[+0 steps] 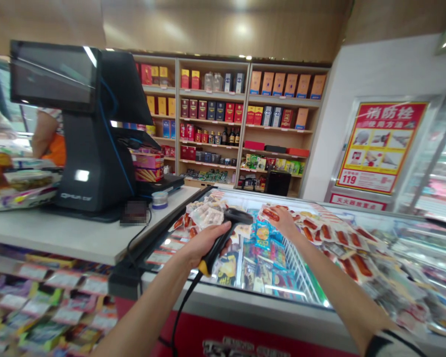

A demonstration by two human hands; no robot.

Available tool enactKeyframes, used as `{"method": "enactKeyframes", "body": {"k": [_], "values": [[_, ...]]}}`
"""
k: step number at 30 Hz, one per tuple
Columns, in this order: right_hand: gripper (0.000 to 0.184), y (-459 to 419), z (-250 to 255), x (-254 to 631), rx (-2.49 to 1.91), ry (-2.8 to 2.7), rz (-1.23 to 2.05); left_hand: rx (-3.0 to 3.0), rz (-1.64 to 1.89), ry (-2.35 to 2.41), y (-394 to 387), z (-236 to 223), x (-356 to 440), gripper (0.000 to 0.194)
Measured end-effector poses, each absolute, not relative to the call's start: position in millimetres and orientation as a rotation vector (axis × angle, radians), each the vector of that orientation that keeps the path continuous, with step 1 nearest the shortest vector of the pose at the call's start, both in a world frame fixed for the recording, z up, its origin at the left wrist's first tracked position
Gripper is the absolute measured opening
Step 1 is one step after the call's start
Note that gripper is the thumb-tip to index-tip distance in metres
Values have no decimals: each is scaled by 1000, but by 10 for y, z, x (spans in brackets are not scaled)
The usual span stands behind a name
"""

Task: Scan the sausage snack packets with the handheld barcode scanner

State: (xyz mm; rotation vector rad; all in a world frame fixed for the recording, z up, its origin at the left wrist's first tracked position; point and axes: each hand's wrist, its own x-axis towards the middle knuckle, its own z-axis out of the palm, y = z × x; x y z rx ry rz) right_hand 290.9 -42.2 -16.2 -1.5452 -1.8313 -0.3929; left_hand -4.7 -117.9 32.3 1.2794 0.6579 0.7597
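My left hand [204,241] is closed round the handle of a black barcode scanner [228,225] with a yellow base; its cable drops down toward the counter front. The scanner head points right, toward a clear packet of red sausages [271,214] that my right hand [284,221] holds by its edge. Both hands hover above the glass lid of a chest freezer [305,290]. More sausage packets [342,238] lie spread over the lid to the right.
A black checkout terminal [92,134] stands on the grey counter [67,233] at left, with a tape roll [159,199] beside it. Shelves of boxed goods [223,114] line the back wall. A person in orange [50,141] stands behind the terminal. Snack racks [40,302] sit under the counter.
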Motion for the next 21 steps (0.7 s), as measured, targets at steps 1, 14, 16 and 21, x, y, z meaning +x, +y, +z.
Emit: {"method": "enactKeyframes", "body": {"k": [1,14,16,21], "values": [[34,-422,-167,2911,-1544,-1828,-396,1272,768,650,-1171,326,-37,34],[33,-277,-229,2834,-1626,-1767,-405,1178,855,685,-991,266,-140,33],[33,-178,-274,2737,-1709,-1675,-365,1152,909,733,-943,254,-217,33],[33,108,-536,2317,-1814,-1567,-180,1107,931,797,-844,196,-384,33]]}}
